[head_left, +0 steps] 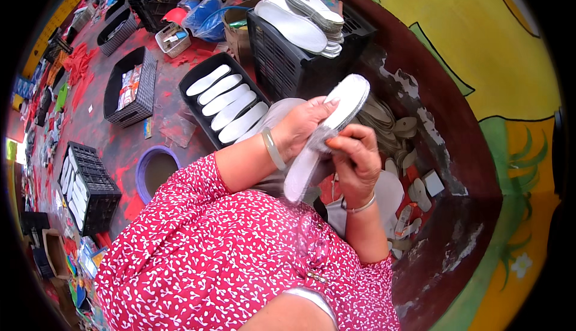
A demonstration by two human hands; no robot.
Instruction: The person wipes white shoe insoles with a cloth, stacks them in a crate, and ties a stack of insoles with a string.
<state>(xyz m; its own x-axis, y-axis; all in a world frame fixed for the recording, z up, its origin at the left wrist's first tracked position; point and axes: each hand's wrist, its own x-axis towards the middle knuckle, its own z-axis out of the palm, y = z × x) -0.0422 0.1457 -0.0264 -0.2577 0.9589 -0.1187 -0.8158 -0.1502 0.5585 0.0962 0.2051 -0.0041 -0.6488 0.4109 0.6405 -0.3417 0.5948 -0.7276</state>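
A long white shoe insole [349,98] slants across in front of me, its lower end near my dress. My left hand [300,128] grips it around the middle, thumb on the white face. The fingers of my right hand [359,158] are pinched on a grey fuzzy wad [324,138], like steel wool or a rough cloth, which touches the insole just below my left hand. The wad is somewhat blurred. Next to my left forearm, a black tray [191,72] holds several white insoles [227,94] in a row.
A black crate [282,61] ahead carries stacked insoles [315,10]. More insoles [384,121] lie piled by the wall at my right. On the red-stained floor to the left stand a purple-rimmed basin [141,172], a grey basket [147,85] and a crate of insoles [96,187].
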